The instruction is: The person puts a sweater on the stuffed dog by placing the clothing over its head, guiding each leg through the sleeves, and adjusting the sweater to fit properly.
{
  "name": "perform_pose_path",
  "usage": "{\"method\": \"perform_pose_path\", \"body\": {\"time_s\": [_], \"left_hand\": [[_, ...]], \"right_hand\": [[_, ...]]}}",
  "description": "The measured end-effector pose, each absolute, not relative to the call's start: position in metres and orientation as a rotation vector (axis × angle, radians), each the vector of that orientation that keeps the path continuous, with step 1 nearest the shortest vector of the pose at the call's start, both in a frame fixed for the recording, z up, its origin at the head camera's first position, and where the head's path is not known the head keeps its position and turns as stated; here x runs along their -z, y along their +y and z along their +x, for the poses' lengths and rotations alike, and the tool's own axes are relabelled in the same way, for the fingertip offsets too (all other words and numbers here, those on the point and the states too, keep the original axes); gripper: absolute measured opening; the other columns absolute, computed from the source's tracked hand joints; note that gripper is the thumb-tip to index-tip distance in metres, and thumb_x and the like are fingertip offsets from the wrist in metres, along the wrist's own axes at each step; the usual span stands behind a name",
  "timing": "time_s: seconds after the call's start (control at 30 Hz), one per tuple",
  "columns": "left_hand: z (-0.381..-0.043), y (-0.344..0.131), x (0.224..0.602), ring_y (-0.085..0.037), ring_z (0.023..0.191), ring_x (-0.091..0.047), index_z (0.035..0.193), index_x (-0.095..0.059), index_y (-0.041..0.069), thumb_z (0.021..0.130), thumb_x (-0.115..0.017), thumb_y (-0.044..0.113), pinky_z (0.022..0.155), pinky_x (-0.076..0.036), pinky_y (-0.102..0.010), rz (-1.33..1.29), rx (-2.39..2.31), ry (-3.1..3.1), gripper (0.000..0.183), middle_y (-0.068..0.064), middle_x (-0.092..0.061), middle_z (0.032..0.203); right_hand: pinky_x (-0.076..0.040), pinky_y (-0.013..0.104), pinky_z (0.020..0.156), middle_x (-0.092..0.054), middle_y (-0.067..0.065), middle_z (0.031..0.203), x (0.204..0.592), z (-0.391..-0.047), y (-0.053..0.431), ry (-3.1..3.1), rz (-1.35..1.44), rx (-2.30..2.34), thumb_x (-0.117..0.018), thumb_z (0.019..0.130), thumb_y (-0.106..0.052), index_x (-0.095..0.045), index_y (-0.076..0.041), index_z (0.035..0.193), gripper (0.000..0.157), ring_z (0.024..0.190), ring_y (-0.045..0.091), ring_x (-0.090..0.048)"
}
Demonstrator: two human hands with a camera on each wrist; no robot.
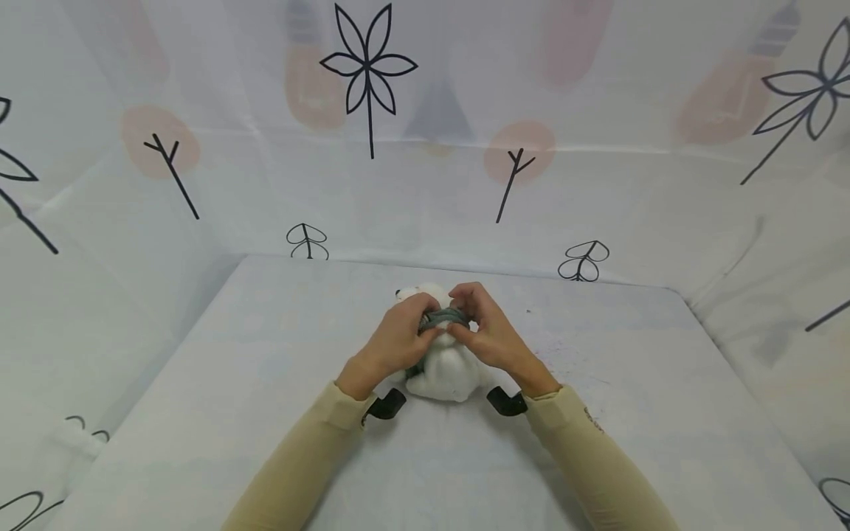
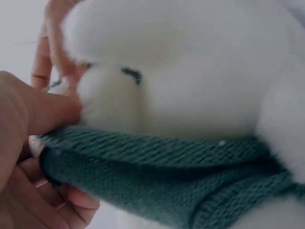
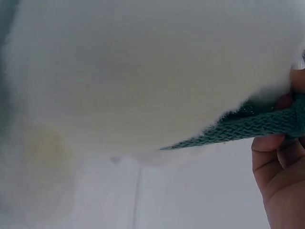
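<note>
A white plush toy (image 1: 451,372) sits on the table with its back toward me and its head tipped to the left. Round its neck goes a green knitted scarf (image 1: 446,318). My left hand (image 1: 398,332) grips the scarf at the left side of the neck, thumb on the near side. On the opposite side my right hand (image 1: 488,328) pinches the scarf between thumb and fingers. Up close in the left wrist view, a broad folded band of the scarf (image 2: 157,176) runs across the white fur. The right wrist view shows fingers (image 3: 269,143) at the knitted edge.
A white-covered table (image 1: 279,369) spreads out around the toy. Behind it hangs a pale cloth (image 1: 425,199) printed with flowers and leaves. Black wrist-camera mounts (image 1: 508,402) stick out below both sleeves, close beside the toy.
</note>
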State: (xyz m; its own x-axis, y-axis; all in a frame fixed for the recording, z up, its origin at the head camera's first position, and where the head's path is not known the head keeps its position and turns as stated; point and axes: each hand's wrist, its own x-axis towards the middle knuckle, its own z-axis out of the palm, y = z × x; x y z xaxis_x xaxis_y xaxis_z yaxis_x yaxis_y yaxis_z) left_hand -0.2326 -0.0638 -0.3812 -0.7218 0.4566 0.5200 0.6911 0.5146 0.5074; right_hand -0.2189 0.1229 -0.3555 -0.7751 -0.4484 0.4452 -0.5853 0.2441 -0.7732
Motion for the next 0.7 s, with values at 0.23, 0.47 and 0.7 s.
{"method": "perform_pose_path", "body": {"time_s": [0.23, 0.47, 0.7], "left_hand": [[-0.234, -0.061, 0.387, -0.016, 0.074, -0.053, 0.087, -0.055, 0.006, 0.079, -0.069, -0.004, 0.069, -0.047, -0.030, -0.905, 0.977, -2.304, 0.019, -0.003, -0.057, 0.084], [-0.234, -0.068, 0.384, -0.013, 0.077, -0.053, 0.097, -0.061, 0.008, 0.083, -0.073, 0.014, 0.067, -0.048, -0.027, -0.930, 1.026, -2.325, 0.019, -0.002, -0.058, 0.091], [-0.235, -0.069, 0.380, -0.014, 0.078, -0.058, 0.097, -0.063, 0.006, 0.086, -0.068, 0.006, 0.067, -0.052, -0.025, -0.869, 1.148, -2.398, 0.012, -0.006, -0.058, 0.094]], "right_hand": [[-0.048, 0.037, 0.072, -0.058, 0.015, 0.088, 0.358, -0.217, 0.121, -2.348, 0.963, -1.423, -0.062, 0.084, 0.011, -0.049, 0.003, 0.115, 0.035, 0.074, 0.023, -0.055], [-0.051, 0.044, 0.080, -0.063, 0.019, 0.097, 0.358, -0.220, 0.127, -2.374, 0.913, -1.370, -0.063, 0.088, 0.004, -0.053, 0.005, 0.114, 0.027, 0.084, 0.029, -0.063], [-0.053, 0.036, 0.073, -0.065, 0.015, 0.102, 0.384, -0.243, 0.136, -2.350, 0.797, -1.423, -0.051, 0.095, 0.006, -0.065, 0.000, 0.106, 0.020, 0.085, 0.027, -0.064]]}}
